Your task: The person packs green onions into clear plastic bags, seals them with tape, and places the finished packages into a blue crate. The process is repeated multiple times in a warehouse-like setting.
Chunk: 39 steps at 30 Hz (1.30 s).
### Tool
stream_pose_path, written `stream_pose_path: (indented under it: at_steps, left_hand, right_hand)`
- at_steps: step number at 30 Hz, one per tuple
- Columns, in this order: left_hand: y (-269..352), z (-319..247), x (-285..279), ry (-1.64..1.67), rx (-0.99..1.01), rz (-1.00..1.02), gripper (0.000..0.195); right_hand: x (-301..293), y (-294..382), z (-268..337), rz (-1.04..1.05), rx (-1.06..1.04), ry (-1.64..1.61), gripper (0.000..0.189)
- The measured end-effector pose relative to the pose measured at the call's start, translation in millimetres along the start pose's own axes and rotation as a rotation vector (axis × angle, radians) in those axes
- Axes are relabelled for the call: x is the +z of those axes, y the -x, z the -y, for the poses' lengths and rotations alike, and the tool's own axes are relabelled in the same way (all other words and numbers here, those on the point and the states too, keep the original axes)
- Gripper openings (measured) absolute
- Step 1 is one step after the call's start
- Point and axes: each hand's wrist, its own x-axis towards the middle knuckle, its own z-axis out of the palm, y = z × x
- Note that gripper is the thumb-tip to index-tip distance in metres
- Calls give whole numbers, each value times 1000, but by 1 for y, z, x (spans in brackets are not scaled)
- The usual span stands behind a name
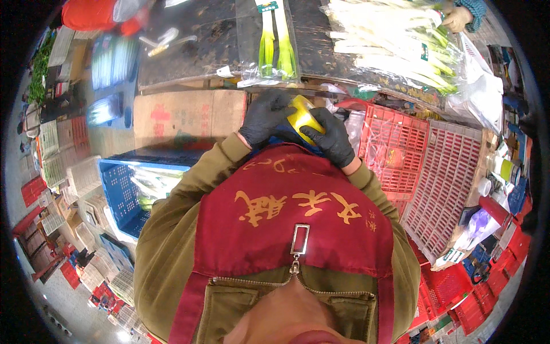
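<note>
Both my hands wear black gloves and meet in front of my apron at a roll of yellow tape. My left hand touches the roll's left side, its fingers partly hidden. My right hand grips the right side, thumb over the edge. Just beyond, on the dark worktable, a clear bag of leeks lies with its green ends towards me. A large pile of bagged leeks covers the table's right part.
A cardboard box stands at the left, above a blue crate holding bagged leeks. Red crates and a grey plastic crate are on the right. A co-worker's gloved hand is by the pile; a red sleeve shows at upper left.
</note>
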Motion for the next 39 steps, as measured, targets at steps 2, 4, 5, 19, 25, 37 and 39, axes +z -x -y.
stream_pose_path:
  at_steps: [2,4,5,19,25,37,39]
  left_hand:
    - [0,-4,-2,-15,-9,-1,15]
    - [0,-9,-6,-6,-26,26,13]
    - [2,-12,-8,-98,56,7,12]
    - [6,-85,-59,-385,358,-261,11]
    - [2,-118,-66,-405,504,-485,14]
    - [19,-181,-106,-396,637,-438,10]
    - [21,-188,-106,-427,657,-392,12]
  right_hand:
    - [0,1,0,34,14,8,38]
    - [0,1,0,31,-26,24,38]
    - [0,1,0,44,-18,40,38]
    - [-25,-12,22,218,55,-108,43]
    - [-31,-33,16,-88,-100,388,41]
    - [-94,-23,108,151,-277,18,49]
    - [-92,-26,110,225,-268,5,36]
